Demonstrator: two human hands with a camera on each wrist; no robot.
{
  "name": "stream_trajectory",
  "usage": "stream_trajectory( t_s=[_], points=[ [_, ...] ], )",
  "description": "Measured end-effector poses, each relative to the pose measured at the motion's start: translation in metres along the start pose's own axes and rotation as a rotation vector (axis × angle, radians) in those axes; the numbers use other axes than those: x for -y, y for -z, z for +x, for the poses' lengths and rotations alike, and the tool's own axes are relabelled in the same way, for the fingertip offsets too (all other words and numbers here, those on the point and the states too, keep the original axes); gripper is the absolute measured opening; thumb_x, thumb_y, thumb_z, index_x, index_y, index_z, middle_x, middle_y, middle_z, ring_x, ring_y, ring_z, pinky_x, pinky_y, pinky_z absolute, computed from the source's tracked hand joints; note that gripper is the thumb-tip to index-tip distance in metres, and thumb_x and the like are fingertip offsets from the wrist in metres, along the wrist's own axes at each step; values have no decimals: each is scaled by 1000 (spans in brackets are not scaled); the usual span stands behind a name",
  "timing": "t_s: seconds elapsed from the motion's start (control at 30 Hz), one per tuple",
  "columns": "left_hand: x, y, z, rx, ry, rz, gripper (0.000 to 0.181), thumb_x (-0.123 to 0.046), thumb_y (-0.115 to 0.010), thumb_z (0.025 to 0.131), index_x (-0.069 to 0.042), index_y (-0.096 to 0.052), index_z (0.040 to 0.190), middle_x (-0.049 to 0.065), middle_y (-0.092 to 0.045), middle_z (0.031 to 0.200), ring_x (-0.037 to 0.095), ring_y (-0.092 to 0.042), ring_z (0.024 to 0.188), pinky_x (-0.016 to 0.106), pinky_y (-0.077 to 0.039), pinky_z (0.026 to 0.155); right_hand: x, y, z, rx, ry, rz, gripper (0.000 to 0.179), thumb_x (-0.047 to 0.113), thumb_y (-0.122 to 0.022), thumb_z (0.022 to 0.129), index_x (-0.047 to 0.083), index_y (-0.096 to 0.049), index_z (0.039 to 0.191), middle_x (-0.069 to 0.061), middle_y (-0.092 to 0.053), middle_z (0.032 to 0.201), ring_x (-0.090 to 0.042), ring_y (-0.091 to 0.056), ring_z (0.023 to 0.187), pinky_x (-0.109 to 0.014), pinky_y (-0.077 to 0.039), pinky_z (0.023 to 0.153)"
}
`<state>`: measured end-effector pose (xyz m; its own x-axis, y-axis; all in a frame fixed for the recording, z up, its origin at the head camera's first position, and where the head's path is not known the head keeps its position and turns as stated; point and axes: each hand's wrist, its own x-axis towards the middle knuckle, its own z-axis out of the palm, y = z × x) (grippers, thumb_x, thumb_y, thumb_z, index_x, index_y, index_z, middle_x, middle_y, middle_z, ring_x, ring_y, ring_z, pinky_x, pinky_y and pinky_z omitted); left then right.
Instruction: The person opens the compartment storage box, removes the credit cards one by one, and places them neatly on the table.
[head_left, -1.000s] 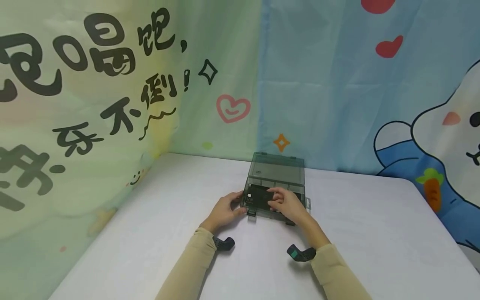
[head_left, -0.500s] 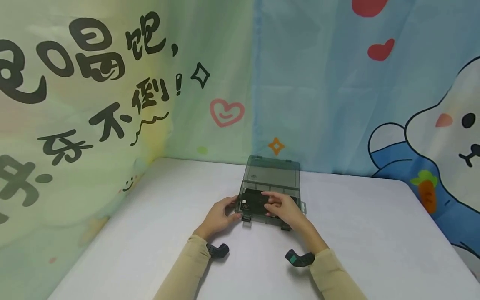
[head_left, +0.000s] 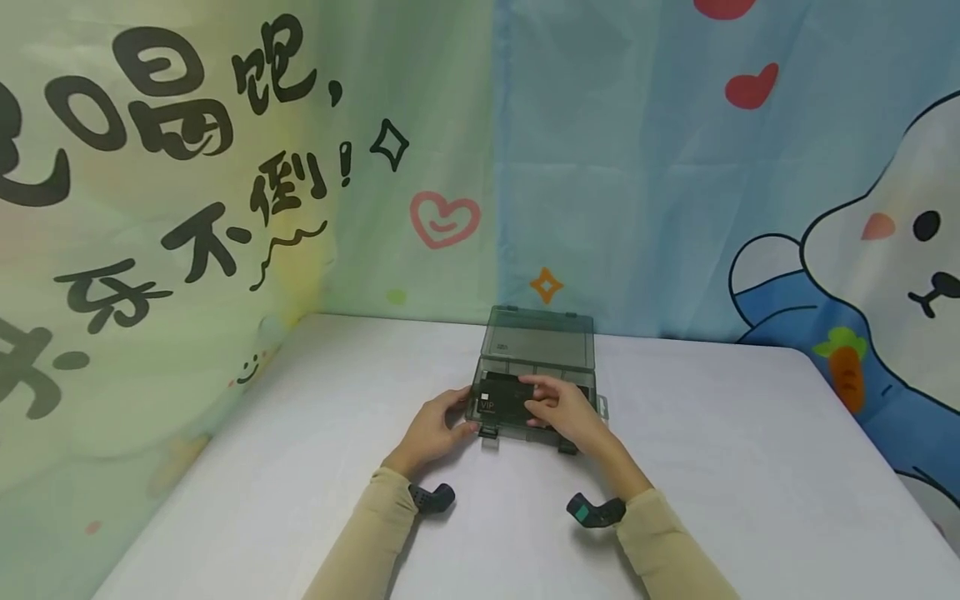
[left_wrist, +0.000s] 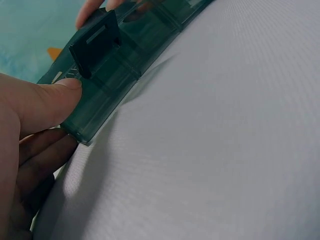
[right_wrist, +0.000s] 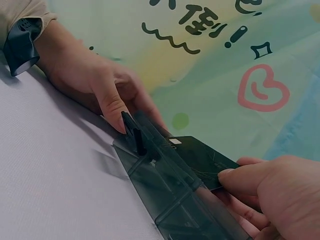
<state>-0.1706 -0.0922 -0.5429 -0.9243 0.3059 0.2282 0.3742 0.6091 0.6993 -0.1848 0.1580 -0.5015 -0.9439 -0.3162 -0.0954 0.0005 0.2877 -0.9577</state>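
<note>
A dark translucent plastic storage box (head_left: 538, 346) stands on the white table with its lid tipped back. My left hand (head_left: 431, 429) grips the box's left end; in the left wrist view its thumb presses the front wall (left_wrist: 112, 82) near a black latch. Between thumb and fingers, my right hand (head_left: 566, 410) pinches the right part of a black card (head_left: 501, 395) marked VIP. The card lies flat over the box's open compartments, covering part of them. In the right wrist view the card (right_wrist: 202, 155) is slightly tilted above the box's edge. What lies under it is hidden.
Two latches hang along the box's front, the left latch (head_left: 489, 435) and the right latch (head_left: 567, 447). A small clear tab (head_left: 602, 407) sticks out at its right end. Behind the white table (head_left: 517, 533) hangs a printed cloth (head_left: 637, 208).
The head view has shifted, so the whole scene sits a little further left. Both hands, the card and the box keep nearly the same places relative to each other.
</note>
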Motion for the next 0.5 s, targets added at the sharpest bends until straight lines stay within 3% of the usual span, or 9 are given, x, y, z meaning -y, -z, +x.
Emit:
stream_trajectory(
  t_s=[0.5],
  points=[
    [1,2,1,9,3,-3,65,-27,-71,82,-4,-47,138,11,-60,130,28,-52,126,43,-36,113,2,1,0,11,16,0,47,2,-59,91,14,-51,136,-14,-50,108,-17,-65,87,-32,-60,76]
  ],
)
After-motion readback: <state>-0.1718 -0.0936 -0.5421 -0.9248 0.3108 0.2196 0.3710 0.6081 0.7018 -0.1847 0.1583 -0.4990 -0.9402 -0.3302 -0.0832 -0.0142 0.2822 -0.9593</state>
